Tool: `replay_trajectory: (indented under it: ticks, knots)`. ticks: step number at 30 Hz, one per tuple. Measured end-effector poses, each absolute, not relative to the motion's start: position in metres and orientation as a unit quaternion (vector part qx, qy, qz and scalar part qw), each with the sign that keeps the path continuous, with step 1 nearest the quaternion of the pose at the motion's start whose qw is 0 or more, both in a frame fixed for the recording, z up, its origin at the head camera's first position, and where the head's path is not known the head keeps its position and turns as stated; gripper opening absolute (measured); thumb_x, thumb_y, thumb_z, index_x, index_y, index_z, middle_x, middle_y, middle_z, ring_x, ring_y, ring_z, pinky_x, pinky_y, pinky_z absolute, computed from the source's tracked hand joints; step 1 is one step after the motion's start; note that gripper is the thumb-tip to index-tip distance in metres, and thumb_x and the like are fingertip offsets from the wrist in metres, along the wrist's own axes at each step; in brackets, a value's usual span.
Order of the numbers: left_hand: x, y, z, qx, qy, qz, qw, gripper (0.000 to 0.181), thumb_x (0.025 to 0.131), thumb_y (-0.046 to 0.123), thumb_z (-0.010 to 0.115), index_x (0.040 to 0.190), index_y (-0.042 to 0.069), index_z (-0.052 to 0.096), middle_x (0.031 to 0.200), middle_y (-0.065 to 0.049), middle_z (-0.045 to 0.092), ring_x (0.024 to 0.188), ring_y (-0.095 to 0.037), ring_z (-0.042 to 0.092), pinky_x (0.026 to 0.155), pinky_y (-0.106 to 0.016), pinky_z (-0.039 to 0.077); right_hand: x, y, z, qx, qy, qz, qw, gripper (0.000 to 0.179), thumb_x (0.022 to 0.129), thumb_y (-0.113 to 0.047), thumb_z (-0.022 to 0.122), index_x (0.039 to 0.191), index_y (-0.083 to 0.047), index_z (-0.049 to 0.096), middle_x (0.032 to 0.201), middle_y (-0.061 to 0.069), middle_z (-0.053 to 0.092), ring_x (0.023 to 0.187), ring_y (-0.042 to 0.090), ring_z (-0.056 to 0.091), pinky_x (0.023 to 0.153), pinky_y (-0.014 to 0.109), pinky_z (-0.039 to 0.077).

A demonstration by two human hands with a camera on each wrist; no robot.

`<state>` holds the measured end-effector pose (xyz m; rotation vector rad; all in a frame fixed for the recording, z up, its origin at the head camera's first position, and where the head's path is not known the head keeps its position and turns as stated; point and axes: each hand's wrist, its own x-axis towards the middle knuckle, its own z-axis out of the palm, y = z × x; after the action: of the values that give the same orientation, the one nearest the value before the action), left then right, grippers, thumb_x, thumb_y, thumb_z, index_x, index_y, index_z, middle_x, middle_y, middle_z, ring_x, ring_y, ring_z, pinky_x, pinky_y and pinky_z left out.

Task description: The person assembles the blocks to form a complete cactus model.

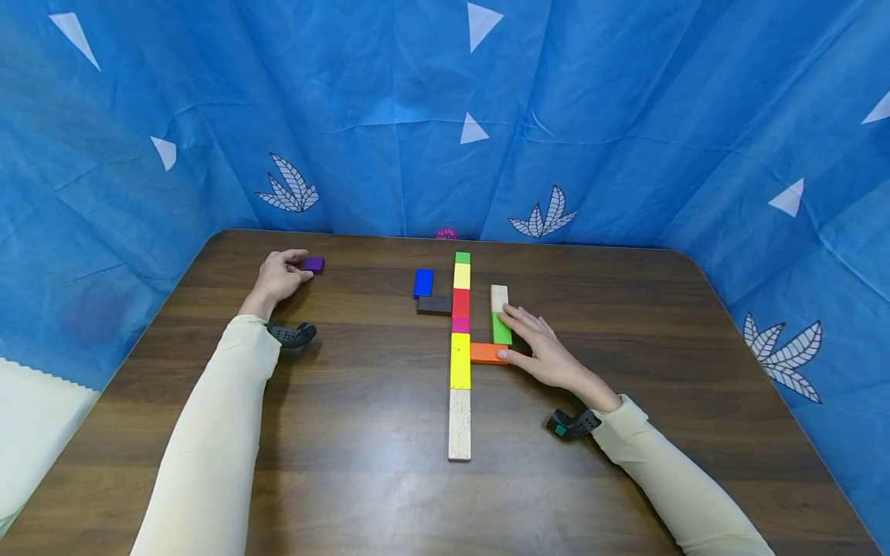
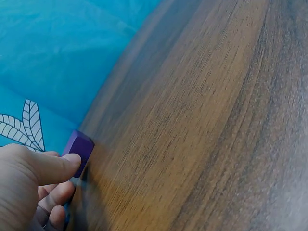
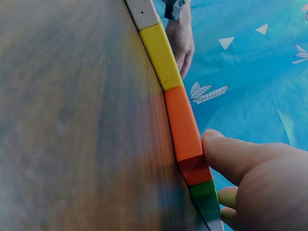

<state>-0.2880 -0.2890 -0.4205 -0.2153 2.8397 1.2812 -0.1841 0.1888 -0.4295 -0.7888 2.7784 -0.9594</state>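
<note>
At the far left of the table, my left hand [image 1: 280, 276] pinches a small purple block [image 1: 314, 265] between thumb and fingers. The left wrist view shows the thumb against this purple block [image 2: 82, 147]. My right hand [image 1: 549, 355] reaches in from the right, fingers spread and fairly straight. Its thumb touches the end of an orange block [image 1: 488, 354], and its fingertips rest by a green block [image 1: 501, 330] and a plain wood block [image 1: 499, 298]. Seen from the right wrist, the thumb lies along the edge of the orange block [image 3: 185, 127].
A straight column of blocks runs down the middle, with a plain wood block [image 1: 460, 425] nearest, then yellow [image 1: 460, 361], pink [image 1: 460, 325], red [image 1: 461, 303] and others. Left of it lie a black block [image 1: 434, 306] and a blue block [image 1: 423, 283]. Blue curtain [image 1: 389, 116] borders the table.
</note>
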Motion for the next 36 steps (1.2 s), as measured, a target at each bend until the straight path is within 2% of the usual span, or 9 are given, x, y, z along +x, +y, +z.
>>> replay_trajectory:
  ticks: [9,15,20,24,30,33,36]
  knots:
    - [-0.285,-0.288,-0.418,-0.078,0.910,0.408,-0.001,0.041,0.096,0.014,0.061,0.134,-0.001,0.056,0.127,-0.025,0.046,0.102,-0.032,0.044,0.083,-0.036,0.036,-0.184,0.188,-0.429,-0.253,0.912,-0.318,0.056,0.068,0.094,-0.031,0.065,0.152,-0.010,0.036,0.161,0.012,0.026,0.150,0.037,0.016,0.119,0.063,0.004]
    - [-0.284,-0.286,-0.420,-0.096,0.895,0.436,-0.024,0.039,0.095,0.013,0.062,0.132,-0.001,0.058,0.126,-0.027,0.059,0.106,-0.031,0.052,0.095,-0.042,0.040,-0.183,0.189,-0.428,-0.249,0.913,-0.318,0.059,0.067,0.094,-0.030,0.065,0.152,-0.010,0.036,0.161,0.011,0.025,0.150,0.037,0.016,0.119,0.062,0.004]
    - [-0.286,-0.278,-0.420,-0.094,0.888,0.449,-0.037,0.040,0.095,0.010,0.063,0.132,-0.002,0.058,0.129,-0.025,0.060,0.112,-0.033,0.055,0.104,-0.046,0.041,-0.183,0.188,-0.428,-0.251,0.913,-0.315,0.057,0.068,0.094,-0.030,0.065,0.152,-0.010,0.036,0.161,0.012,0.026,0.150,0.037,0.016,0.119,0.062,0.005]
    - [-0.291,-0.265,-0.418,-0.082,0.886,0.456,-0.039,0.039,0.095,0.009,0.062,0.132,-0.002,0.058,0.129,-0.024,0.060,0.111,-0.032,0.054,0.099,-0.042,0.044,-0.183,0.188,-0.428,-0.253,0.913,-0.316,0.055,0.068,0.093,-0.030,0.066,0.151,-0.009,0.036,0.161,0.012,0.026,0.150,0.038,0.016,0.118,0.063,0.005]
    - [-0.301,-0.234,-0.414,-0.062,0.886,0.458,-0.046,0.037,0.094,0.009,0.064,0.130,-0.001,0.061,0.125,-0.022,0.064,0.108,-0.030,0.057,0.083,-0.028,0.044,-0.183,0.188,-0.428,-0.255,0.912,-0.318,0.057,0.068,0.094,-0.030,0.065,0.151,-0.009,0.036,0.161,0.013,0.025,0.150,0.039,0.016,0.118,0.063,0.004]
    - [-0.306,-0.217,-0.412,-0.047,0.884,0.462,-0.053,0.036,0.093,0.009,0.065,0.127,-0.002,0.062,0.123,-0.022,0.065,0.107,-0.031,0.060,0.082,-0.027,0.044,-0.183,0.188,-0.429,-0.254,0.911,-0.318,0.059,0.068,0.094,-0.030,0.065,0.151,-0.009,0.036,0.162,0.012,0.025,0.150,0.037,0.016,0.119,0.062,0.004]
    - [-0.309,-0.199,-0.412,-0.036,0.879,0.473,-0.057,0.035,0.091,0.008,0.067,0.125,-0.002,0.064,0.120,-0.021,0.067,0.105,-0.031,0.062,0.086,-0.030,0.043,-0.183,0.189,-0.429,-0.256,0.912,-0.316,0.058,0.068,0.094,-0.030,0.065,0.152,-0.009,0.036,0.162,0.012,0.025,0.150,0.038,0.016,0.119,0.062,0.004]
